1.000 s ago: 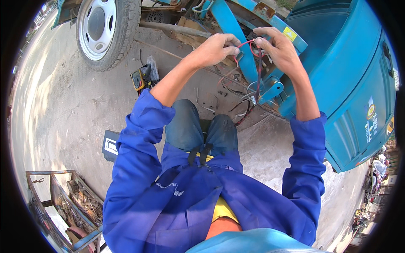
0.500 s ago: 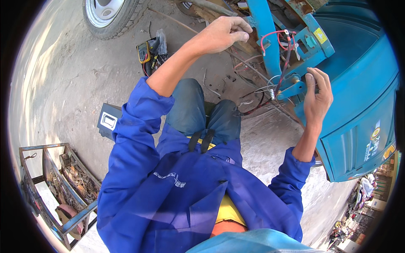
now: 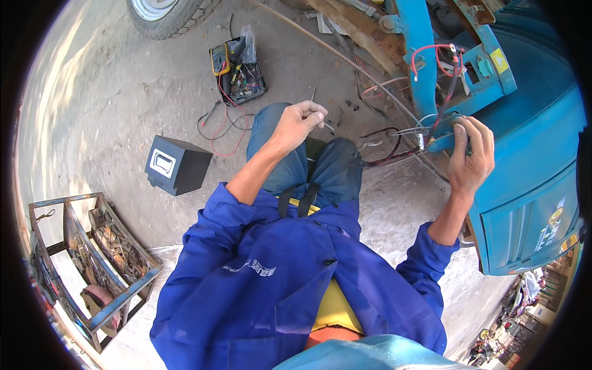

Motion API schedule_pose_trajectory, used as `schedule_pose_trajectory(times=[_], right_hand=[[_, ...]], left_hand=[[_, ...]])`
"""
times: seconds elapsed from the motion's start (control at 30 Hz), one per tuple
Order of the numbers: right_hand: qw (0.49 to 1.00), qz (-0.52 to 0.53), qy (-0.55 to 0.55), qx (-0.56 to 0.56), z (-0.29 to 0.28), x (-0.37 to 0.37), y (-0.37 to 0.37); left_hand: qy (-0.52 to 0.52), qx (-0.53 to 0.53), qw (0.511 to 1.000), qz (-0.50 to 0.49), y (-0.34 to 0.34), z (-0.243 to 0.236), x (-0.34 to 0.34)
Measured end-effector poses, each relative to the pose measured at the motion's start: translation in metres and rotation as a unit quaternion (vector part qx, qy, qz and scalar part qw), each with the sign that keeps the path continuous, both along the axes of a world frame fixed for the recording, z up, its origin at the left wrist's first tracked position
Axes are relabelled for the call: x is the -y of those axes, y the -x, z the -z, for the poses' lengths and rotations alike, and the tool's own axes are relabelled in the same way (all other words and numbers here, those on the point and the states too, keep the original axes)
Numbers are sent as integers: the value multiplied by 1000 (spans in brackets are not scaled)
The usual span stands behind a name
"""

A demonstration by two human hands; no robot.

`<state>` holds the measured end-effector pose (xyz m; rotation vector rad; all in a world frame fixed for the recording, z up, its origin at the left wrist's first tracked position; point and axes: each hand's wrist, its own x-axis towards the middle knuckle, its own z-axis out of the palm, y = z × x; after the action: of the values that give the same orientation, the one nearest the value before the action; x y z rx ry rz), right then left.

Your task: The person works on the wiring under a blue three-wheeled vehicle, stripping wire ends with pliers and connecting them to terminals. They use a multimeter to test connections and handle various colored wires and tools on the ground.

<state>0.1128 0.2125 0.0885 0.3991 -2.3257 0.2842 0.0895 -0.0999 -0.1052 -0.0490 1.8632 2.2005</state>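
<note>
My left hand [image 3: 300,123] is above my knees, its thumb and fingers drawn together; whether anything small sits between them is hidden. A thin wire piece [image 3: 330,127] shows on the ground just past its fingertips. Beside the teal vehicle body [image 3: 524,148], my right hand [image 3: 472,157] has bent fingers with the thumb apart, and I see nothing held in it. Its thumb is close to a blue bracket [image 3: 439,145]; contact is unclear. Grey cables with a metal connector [image 3: 421,142] hang by that bracket. Red and black cables [image 3: 455,61] loop over the blue frame [image 3: 419,61].
A yellow multimeter [image 3: 219,58] lies in an open toolbox [image 3: 250,92], its leads trailing over the concrete. Nearer stands a black box [image 3: 188,166]. A rusty metal rack [image 3: 102,200] with scrap is at left, a wheel [image 3: 166,21] at far left. A long rod [image 3: 327,55] slants towards the frame.
My left hand has come back from the blue frame to above my knees. The right hand stays beside the vehicle, its fingers slightly shifted. The view has shifted, showing more of the black box and toolbox.
</note>
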Motion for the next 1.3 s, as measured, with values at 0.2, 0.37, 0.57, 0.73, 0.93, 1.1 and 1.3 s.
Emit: schedule_pose_trajectory(times=[0.2, 0.37, 0.57, 0.73, 0.93, 1.1, 1.3], right_hand=[[1000, -2, -11, -8, 3, -1, 1], [1000, -3, -10, 3, 2, 2, 0], [1000, 10, -5, -8, 7, -2, 0], [1000, 9, 2, -13, 10, -7, 1], [1000, -16, 20, -7, 9, -10, 3], [999, -37, 26, -31, 9, -11, 3], [998, -36, 19, -45, 7, -11, -1]], left_hand=[[52, -14, 998, 41, -24, 19, -14], [56, -1, 997, 44, -27, 19, -10], [51, 35, 997, 48, -34, 39, -9], [35, 99, 994, 36, -36, 51, -7], [82, 48, 992, 81, -28, 50, -14], [163, 10, 983, 87, -15, 22, 0], [283, -50, 958, -7, -37, -37, 43]])
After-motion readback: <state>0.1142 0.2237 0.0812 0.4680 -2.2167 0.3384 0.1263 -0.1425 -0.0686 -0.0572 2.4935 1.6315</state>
